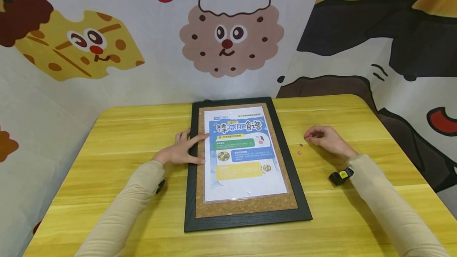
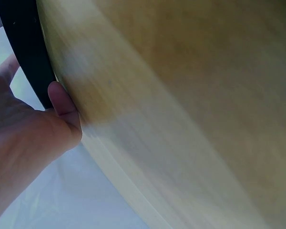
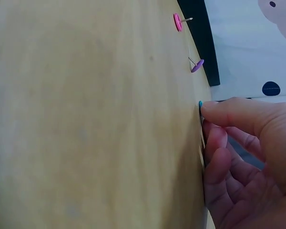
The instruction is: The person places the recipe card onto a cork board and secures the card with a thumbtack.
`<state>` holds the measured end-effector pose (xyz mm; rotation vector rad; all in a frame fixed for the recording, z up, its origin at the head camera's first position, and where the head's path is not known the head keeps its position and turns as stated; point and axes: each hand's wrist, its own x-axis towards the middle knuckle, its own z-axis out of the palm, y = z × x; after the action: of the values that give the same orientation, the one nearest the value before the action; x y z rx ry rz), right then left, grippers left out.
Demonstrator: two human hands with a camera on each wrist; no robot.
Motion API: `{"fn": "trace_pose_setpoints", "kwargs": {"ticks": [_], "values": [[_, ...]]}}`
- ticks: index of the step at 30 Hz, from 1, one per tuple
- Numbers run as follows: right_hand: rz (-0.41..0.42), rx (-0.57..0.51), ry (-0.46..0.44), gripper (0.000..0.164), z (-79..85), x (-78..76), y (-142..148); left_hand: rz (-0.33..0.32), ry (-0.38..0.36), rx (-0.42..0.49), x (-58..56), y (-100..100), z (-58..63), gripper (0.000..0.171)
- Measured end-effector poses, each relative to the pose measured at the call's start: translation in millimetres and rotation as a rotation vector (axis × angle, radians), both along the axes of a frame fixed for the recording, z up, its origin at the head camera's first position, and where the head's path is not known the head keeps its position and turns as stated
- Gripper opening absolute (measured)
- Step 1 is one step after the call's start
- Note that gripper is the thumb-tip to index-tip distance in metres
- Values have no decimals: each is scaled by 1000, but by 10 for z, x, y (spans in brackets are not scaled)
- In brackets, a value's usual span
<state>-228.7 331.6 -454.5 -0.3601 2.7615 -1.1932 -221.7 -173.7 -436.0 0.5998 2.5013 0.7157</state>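
A black-framed corkboard (image 1: 246, 206) lies on the table, with a printed sheet (image 1: 246, 185) in a clear sleeve over the cork. My left hand (image 1: 180, 150) rests across the board's left edge, fingers spread and the tips reaching the sheet. Right of the board, my right hand (image 1: 329, 142) is low at the tabletop. Its thumb and fingertips pinch a blue thumbtack (image 3: 200, 108), mostly hidden by the fingers. Close by on the wood lie a pink thumbtack (image 3: 178, 22) and a purple thumbtack (image 3: 197, 66), both tipped on their sides.
The yellow wood-grain table (image 1: 342, 225) extends on both sides of the board. Behind it hangs a white cloth (image 1: 150, 86) with cartoon food prints, close to the board's top edge. A black wrist camera (image 1: 337, 177) sits at the right sleeve's cuff.
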Motion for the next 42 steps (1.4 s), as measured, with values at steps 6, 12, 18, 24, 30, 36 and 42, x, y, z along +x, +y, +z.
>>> {"fn": "trace_pose_setpoints", "kwargs": {"ticks": [6,12,18,24,30,36,42], "values": [[-1,-31,-17,14,41,-8,0,-2,5,-1,-3,0,6,91],[-8,-83,-46,18,77,-47,-47,-8,0,8,-1,-20,8,91],[-13,-152,-68,20,118,-85,-127,-14,-1,-1,-15,-28,-9,91],[-16,-215,-81,21,150,-110,-163,-12,-2,4,-13,-32,2,91],[1,-232,-40,19,180,-130,-194,-10,2,9,-8,-27,23,91],[5,-234,-44,23,211,-144,-234,-10,0,7,-5,-20,24,91],[-27,-196,-59,31,253,-136,-309,-5,-7,4,-8,-2,5,91]]}}
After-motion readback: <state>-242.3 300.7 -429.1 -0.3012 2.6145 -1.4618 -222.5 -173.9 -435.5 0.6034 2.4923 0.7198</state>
